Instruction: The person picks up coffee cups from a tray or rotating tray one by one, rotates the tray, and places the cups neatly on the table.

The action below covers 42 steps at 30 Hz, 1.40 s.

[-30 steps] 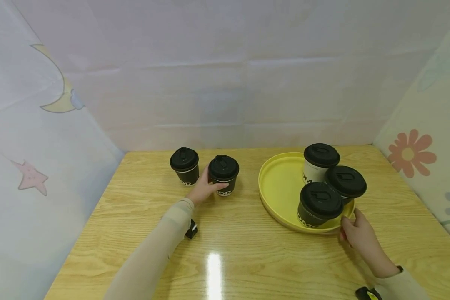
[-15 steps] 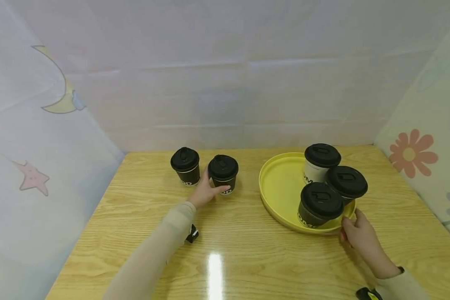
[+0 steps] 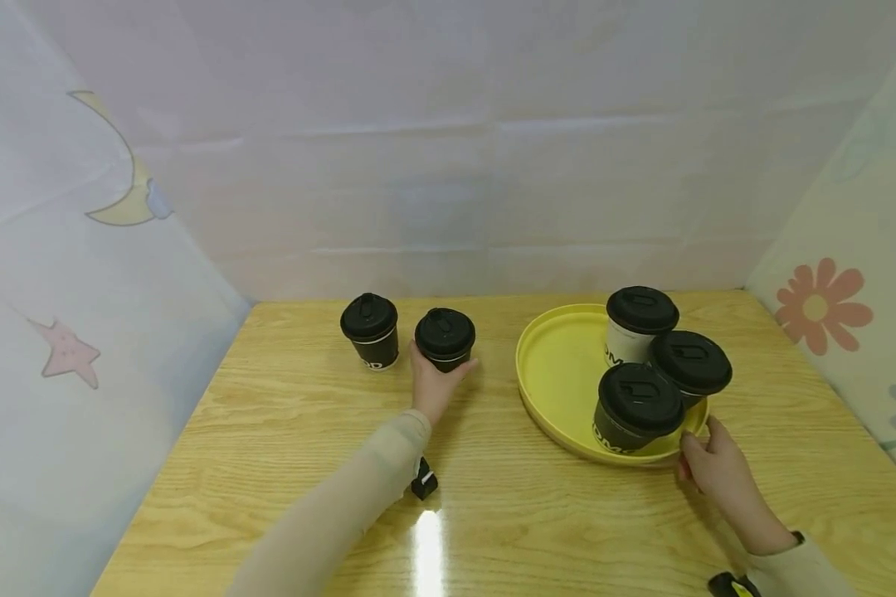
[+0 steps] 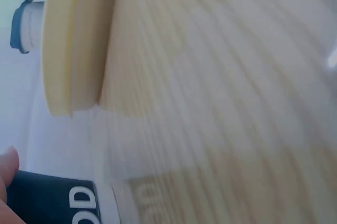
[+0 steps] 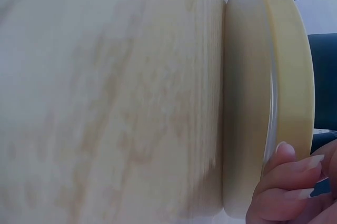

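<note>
Five lidded cups are on the wooden table (image 3: 284, 464) in front of me, two at the person's left and three in a yellow tray (image 3: 556, 365) at the right. The left hand (image 3: 435, 390) has thumb and fingers spread only as wide as the nearer dark cup (image 3: 445, 333), gripping its body from the near side, below the black lid. That cup is upright, between the tray and another dark cup (image 3: 373, 336), which stands just beside it, untouched. The right hand (image 3: 719, 474) holds the tray's near right rim, its fingers (image 5: 284, 187) curled in against the outer wall. Toward the tray's right side cluster a white cup (image 3: 625, 338) at the back, a black-lidded cup (image 3: 689, 362) at the right and a dark front cup (image 3: 635, 414).
</note>
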Available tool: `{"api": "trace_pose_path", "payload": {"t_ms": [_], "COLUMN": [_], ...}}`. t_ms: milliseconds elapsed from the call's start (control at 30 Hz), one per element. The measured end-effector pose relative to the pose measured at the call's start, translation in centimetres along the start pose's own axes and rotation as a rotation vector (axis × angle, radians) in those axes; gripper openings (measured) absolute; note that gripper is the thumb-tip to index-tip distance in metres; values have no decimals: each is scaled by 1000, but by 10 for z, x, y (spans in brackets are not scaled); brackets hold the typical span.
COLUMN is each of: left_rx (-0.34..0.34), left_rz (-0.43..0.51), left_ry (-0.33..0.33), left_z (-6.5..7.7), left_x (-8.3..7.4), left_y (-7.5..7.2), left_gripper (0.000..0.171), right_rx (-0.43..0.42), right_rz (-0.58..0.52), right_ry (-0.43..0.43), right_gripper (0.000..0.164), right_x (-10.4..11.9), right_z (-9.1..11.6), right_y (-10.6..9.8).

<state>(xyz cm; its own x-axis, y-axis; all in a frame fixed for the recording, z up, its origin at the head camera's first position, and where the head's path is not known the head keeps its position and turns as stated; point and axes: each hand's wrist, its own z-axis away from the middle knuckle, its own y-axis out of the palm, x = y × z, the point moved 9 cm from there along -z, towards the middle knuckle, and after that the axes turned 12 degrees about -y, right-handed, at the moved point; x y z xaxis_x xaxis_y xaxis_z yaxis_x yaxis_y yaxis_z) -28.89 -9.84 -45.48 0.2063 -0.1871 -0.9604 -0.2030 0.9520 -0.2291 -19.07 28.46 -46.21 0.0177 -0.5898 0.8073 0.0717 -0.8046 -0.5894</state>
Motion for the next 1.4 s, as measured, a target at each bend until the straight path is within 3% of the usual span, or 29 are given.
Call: {"api": "trace_pose_path", "payload": {"t_ms": [133, 300, 767, 867, 1100, 1233, 1400], "left_rx": [-60, -66, 156, 177, 29, -52, -129], "left_rz": [66, 103, 44, 42, -7, 25, 71], "left_ry": [-17, -37, 30, 43, -41, -84, -79], "left_z": [0, 0, -18, -18, -11, -6, -4], "left_x": [-1, -1, 2, 2, 5, 5, 2], "left_y": [0, -2, -9, -9, -6, -1, 0], "left_gripper": [102, 97, 89, 87, 111, 118, 118], "right_rx": [13, 18, 15, 13, 15, 21, 22], "right_rz": [-5, 0, -1, -1, 11, 8, 6], "right_ry": [12, 18, 6, 6, 18, 18, 9], "right_gripper": [63, 66, 61, 61, 63, 61, 60], "right_x": [-2, -4, 0, 0, -1, -2, -1], "right_z": [1, 1, 1, 1, 2, 1, 0], "right_y": [1, 1, 1, 1, -1, 0, 1]}}
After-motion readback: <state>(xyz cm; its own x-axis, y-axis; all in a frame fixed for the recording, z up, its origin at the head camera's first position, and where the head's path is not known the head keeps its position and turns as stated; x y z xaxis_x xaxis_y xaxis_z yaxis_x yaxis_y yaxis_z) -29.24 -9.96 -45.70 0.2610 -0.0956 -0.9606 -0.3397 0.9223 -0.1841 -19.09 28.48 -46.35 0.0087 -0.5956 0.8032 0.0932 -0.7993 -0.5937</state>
